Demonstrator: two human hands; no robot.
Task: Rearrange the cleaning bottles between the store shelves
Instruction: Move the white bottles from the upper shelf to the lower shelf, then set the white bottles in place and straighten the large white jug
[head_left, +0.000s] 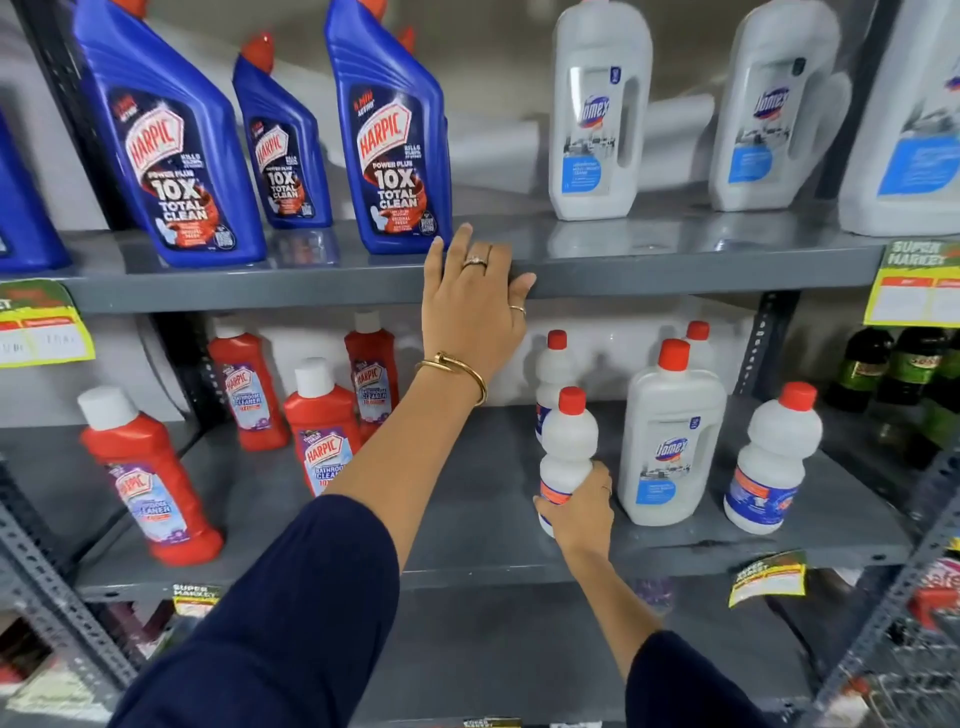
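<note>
My right hand (576, 512) grips the lower body of a small white bottle with a red cap (567, 447), upright on the lower grey shelf (467, 519). My left hand (475, 301) lies flat on the front edge of the upper grey shelf (675, 270), fingers spread, holding nothing. Beside the gripped bottle stand a large white Domex bottle with a red cap (670, 441), another small white bottle (774, 462) and two more behind. Blue Harpic bottles (395, 135) and big white Domex jugs (597, 114) stand on the upper shelf.
Red Harpic bathroom-cleaner bottles (150, 478) occupy the left of the lower shelf. Dark green bottles (904, 369) sit on the neighbouring rack at right. Yellow price tags (914, 286) hang from shelf edges. Perforated steel uprights (763, 343) frame the bays.
</note>
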